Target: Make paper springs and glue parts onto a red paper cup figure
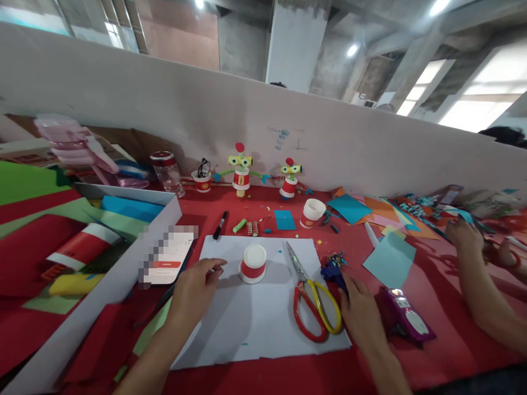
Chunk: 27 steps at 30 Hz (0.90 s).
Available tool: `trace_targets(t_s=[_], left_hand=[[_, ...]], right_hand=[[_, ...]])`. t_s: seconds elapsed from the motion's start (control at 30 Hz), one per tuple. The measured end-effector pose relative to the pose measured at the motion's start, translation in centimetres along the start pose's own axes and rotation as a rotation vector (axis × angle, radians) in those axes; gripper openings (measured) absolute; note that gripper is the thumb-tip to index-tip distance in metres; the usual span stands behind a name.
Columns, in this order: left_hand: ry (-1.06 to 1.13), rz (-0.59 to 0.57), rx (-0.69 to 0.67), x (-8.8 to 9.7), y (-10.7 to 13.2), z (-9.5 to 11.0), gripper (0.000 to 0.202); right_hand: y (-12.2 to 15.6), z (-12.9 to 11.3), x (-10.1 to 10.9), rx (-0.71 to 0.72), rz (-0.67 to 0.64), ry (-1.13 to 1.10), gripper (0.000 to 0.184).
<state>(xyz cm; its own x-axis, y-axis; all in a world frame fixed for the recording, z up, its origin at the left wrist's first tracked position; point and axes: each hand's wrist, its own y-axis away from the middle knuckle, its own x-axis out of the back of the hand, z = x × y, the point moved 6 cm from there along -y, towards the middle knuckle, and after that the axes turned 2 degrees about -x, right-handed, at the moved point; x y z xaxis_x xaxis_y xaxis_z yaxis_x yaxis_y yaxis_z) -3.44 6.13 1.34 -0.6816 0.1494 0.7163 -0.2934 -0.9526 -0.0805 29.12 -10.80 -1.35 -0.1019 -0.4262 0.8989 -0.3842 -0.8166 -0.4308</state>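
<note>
On the white paper a small paper cup with a red band stands upside down. My left hand hovers just left of it, fingers loosely bent and apart, holding nothing. My right hand has its fingers closed around one end of a dark blue object; shiny small bits show at its far end, and I cannot make out its kind. Between the cup and my right hand lie large scissors with one red and one yellow handle loop, blades partly apart.
Two cup figures with spring arms stand by the wall. At left are a white box of coloured paper and a phone. A white cup, blue paper and purple device lie rightward. Another person's hands work far right.
</note>
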Motion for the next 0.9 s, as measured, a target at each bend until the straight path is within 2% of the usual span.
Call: trace_targets(t_s=[0.1,0.23,0.37,0.47,0.57,0.67,0.77,0.83,0.9], left_hand=[[0.016,0.06,-0.119,-0.5,3.0,0.3,0.026],[-0.006,0.118,-0.296,-1.5,7.8,-0.5,0.025],[-0.1,0.194,-0.514,-0.7,12.0,-0.2,0.033],[-0.18,0.182,-0.577,0.5,13.2,0.2,0.033],[-0.273,0.217,-0.492,1.9,13.0,-0.5,0.026],[-0.36,0.296,-0.263,3.4,12.3,-2.7,0.021],[-0.412,0.305,-0.096,4.4,12.0,-4.5,0.021],[-0.451,0.289,-0.079,4.9,11.8,-4.8,0.022],[-0.493,0.279,-0.103,5.1,11.7,-4.6,0.024]], right_hand=[[-0.7,0.8,-0.1,0.001,0.01,-0.046,0.038],[-1.0,1.7,0.8,0.068,0.092,-0.04,0.041],[-1.2,2.5,1.5,0.131,0.165,-0.034,0.04],[-1.5,2.3,1.0,0.187,0.147,-0.014,0.036],[-1.8,1.5,1.4,0.164,0.198,0.07,0.032],[-1.9,-0.7,3.3,0.132,0.292,0.032,0.03],[-1.7,-4.6,5.3,0.188,0.332,-0.162,0.025],[-1.2,-7.9,5.7,0.269,0.301,-0.291,0.023],[-0.2,-11.3,5.3,0.389,0.205,-0.438,0.025]])
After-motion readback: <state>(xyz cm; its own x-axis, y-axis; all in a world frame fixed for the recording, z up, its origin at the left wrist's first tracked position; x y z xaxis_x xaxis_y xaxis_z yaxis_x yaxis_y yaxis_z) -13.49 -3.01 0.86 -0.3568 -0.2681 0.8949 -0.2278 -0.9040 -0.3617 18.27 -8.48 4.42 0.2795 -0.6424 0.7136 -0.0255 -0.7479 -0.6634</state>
